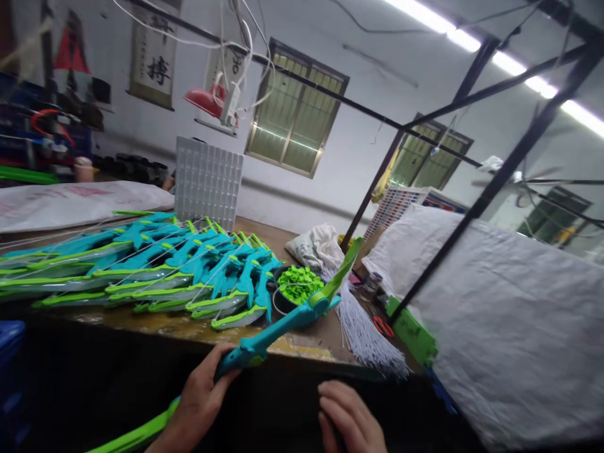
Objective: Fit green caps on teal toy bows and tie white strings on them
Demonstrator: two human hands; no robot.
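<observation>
At lower centre, the left hand (201, 399) grips a teal-and-green toy bow (283, 321) over the surface (302, 345) edge; the right hand (352, 418) hangs loosely curled, holding nothing.

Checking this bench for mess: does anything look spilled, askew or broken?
Nothing looks spilled or broken. The white strings hang over the table edge, beside the toy bow in the left hand.

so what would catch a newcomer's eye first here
Most striking is the fanned row of teal and green toy bows laid across the wooden table at left. In front, the left hand grips one more toy bow by its teal handle, tilted up over a bowl of green plastic bits. The right hand is empty, below the table edge.
</observation>
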